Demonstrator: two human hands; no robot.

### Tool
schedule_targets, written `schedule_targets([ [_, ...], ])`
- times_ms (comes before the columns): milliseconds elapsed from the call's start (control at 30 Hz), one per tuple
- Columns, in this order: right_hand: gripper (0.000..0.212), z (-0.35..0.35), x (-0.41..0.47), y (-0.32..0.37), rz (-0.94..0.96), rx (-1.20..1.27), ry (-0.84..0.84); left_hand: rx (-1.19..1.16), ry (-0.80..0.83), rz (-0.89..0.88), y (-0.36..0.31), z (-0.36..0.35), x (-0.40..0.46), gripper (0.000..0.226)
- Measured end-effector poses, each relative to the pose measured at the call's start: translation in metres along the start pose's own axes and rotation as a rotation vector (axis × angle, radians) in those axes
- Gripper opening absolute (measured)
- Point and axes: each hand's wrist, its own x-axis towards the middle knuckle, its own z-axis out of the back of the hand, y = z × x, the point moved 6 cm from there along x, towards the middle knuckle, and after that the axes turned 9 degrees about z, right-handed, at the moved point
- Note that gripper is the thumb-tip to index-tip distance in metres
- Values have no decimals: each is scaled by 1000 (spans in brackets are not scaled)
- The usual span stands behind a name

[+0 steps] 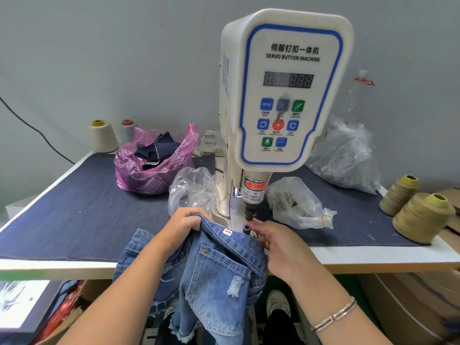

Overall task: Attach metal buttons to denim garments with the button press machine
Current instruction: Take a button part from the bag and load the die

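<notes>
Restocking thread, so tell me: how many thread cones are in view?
4: a cream cone and a grey cone at back left, two olive cones at right edge.

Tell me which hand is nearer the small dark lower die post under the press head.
Right. The right hand has its fingertips just beside the lower die post, to its right. The left hand grips the denim waistband further off to the left.

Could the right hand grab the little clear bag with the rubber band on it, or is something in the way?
Probably yes. The right hand rests at the denim's edge by the press, and the bag lies just beyond it on the table, with nothing between them. It would have to let go of the denim first.
</notes>
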Motion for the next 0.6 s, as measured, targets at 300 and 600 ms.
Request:
schedule_targets([
  [300, 12, 0, -7, -5, 33, 96, -24, -5, -10, 3, 1, 0, 1, 31],
  [600, 29, -50, -55, 7, 1038, -658, -62, 55, -52, -21, -1, 1, 0, 28],
])
